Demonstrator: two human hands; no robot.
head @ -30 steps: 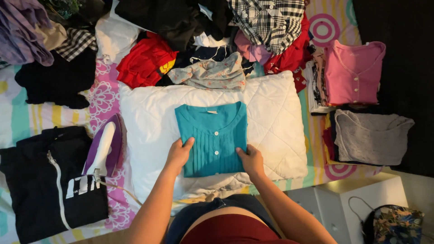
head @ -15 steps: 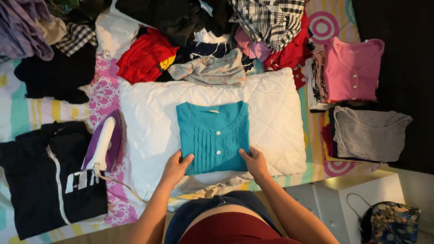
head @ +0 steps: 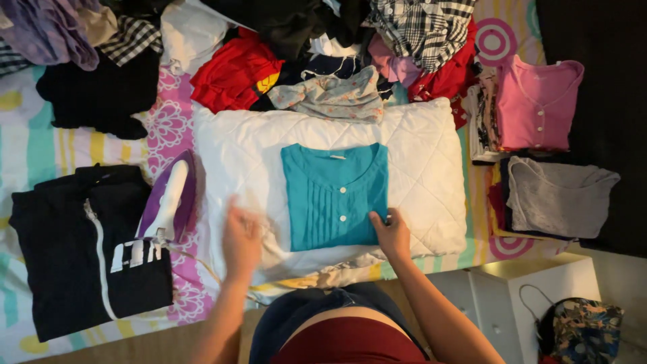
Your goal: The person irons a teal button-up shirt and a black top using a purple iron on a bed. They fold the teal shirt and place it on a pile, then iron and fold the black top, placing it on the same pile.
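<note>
A folded teal blouse (head: 335,194) with small white buttons lies on a white quilted pillow (head: 431,155). My right hand (head: 389,234) rests on the blouse's lower right corner, fingers pressing the edge. My left hand (head: 240,241) is blurred, off the blouse and over the pillow's lower left part, fingers apart and holding nothing. A purple and white clothes iron (head: 169,198) lies on the patterned sheet just left of the pillow, closest to my left hand.
A heap of unfolded clothes (head: 317,47) fills the far side. Folded black jackets (head: 81,249) lie at left. A folded pink top (head: 536,101) and grey top (head: 559,195) sit at right. A white cabinet (head: 532,296) and a floral bag (head: 583,330) are at bottom right.
My left hand has left the blouse's lower left corner and moved left toward the iron. My right hand stays on the lower right corner.
</note>
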